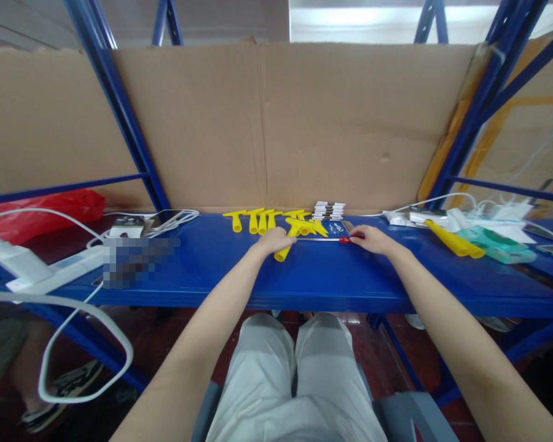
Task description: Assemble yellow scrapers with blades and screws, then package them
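Note:
My left hand (275, 240) is closed around a yellow T-shaped plastic handle (284, 252), whose round hollow end points toward me. In my right hand (369, 239) is a screwdriver (345, 240) with a red handle. Its thin metal shaft reaches left to the yellow handle; whether the tip touches it I cannot tell. Just beyond my hands lie more yellow pieces (320, 228) in a loose pile. Behind them is a blue printed card or packet (335, 228). Several yellow T-shaped handles (253, 222) lie side by side at the back, left of the pile.
White packets (329, 210) are stacked near the cardboard wall (304, 123). On the right are yellow tubes (456, 240) and a green plastic packet (498, 244). A power strip (59, 270), cables and a red bag (46, 212) occupy the left. Blue posts (124, 110) frame the bench (212, 264).

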A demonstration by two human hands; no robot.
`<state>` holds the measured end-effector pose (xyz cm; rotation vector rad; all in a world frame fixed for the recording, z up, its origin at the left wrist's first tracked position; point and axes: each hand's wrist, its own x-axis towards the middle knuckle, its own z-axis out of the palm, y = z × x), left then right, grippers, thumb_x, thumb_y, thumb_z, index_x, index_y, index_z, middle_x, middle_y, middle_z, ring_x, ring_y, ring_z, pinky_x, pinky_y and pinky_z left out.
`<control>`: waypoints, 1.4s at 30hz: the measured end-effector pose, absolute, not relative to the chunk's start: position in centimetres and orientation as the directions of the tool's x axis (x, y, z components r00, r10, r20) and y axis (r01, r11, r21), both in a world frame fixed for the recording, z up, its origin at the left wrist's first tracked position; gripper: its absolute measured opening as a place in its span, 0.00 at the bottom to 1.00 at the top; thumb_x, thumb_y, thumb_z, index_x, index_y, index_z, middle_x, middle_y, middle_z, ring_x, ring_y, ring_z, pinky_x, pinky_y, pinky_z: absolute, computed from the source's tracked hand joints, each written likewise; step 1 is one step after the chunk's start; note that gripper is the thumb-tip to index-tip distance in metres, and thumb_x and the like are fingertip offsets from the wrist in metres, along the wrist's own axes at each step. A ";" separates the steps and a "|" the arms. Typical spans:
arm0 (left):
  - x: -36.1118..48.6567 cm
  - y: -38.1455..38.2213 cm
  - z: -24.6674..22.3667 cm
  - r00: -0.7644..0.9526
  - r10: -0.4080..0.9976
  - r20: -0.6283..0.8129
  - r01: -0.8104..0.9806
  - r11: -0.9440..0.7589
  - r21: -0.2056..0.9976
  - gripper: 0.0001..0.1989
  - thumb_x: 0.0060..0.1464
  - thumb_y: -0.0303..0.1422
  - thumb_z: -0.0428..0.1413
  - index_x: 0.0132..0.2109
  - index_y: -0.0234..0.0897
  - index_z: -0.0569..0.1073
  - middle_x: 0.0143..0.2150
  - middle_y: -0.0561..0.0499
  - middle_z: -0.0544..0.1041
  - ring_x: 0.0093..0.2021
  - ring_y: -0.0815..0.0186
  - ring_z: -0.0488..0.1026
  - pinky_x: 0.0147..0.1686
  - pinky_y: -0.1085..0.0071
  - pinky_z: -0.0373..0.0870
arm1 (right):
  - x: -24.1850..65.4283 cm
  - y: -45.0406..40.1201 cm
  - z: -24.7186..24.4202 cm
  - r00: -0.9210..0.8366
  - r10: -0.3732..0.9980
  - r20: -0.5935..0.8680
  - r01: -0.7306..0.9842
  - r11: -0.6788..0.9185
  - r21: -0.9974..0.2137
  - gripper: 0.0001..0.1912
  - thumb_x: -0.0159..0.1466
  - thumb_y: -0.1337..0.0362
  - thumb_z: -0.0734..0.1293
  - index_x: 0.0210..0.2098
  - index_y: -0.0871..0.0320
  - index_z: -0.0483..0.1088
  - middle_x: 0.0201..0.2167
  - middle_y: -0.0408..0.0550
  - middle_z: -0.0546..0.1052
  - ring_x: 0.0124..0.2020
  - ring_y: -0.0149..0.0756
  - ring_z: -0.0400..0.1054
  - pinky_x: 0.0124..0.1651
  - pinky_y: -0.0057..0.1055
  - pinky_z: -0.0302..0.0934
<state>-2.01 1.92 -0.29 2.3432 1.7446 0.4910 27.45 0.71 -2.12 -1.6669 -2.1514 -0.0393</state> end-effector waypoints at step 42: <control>-1.8 1.4 0.0 0.141 0.913 0.383 0.900 -0.279 0.334 0.12 0.53 0.32 0.47 0.38 0.36 0.75 0.39 0.46 0.78 0.42 0.60 0.73 0.41 0.68 0.67 | 28.3 1.4 -2.7 -0.222 0.902 0.370 0.929 0.311 -0.201 0.10 0.58 0.64 0.63 0.39 0.58 0.72 0.39 0.51 0.77 0.40 0.38 0.70 0.45 0.34 0.63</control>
